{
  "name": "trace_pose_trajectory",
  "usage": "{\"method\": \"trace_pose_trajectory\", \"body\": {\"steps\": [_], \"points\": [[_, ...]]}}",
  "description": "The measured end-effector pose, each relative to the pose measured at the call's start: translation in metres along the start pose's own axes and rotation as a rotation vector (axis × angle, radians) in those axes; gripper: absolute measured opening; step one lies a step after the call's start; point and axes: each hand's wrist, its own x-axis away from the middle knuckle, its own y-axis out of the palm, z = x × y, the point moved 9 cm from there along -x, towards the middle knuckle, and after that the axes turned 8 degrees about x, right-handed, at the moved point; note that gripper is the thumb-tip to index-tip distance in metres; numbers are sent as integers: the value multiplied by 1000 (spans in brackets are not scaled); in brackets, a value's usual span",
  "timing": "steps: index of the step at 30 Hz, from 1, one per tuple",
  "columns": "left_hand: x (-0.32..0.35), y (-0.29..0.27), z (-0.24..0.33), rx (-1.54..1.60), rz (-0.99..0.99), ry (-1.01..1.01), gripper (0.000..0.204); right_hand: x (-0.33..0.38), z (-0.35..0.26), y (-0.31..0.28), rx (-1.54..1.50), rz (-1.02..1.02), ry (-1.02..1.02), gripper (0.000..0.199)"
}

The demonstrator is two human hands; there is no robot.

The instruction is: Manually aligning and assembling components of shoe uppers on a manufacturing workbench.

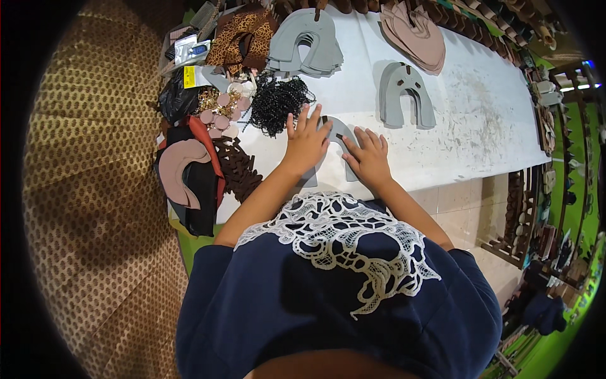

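Note:
A grey U-shaped piece (308,179) lies on the white table in front of me, its curve away from me and its legs toward me. My left hand (306,140) rests over its left side with the fingers spread. On the other side, my right hand (370,155) lies flat with fingers apart, near a small dark brown tab on the piece. Parts of the piece are hidden under both hands. A heap of black beaded strands (276,106) sits just beyond my left fingertips.
Grey U-shaped pieces with brown tabs (392,95) lie farther right, and a grey stack (303,38) lies at the back. Pink pieces (413,38) are beyond. On the left are brown strips (237,169), pink discs (221,122) and curved pink pieces (177,167).

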Motion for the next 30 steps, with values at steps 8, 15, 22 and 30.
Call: {"method": "trace_pose_trajectory", "body": {"steps": [8,15,22,30], "points": [[21,23,-2,49,-54,-29,49,0,0,-5,-25,27,0,37],[26,23,0,33,-33,-31,56,1,-1,-3,2,37,-6,37],[31,37,1,69,-140,-7,66,1,-1,-2,-28,36,-21,38],[31,38,-1,44,-188,-51,68,0,-1,-2,-3,29,-15,39]]}}
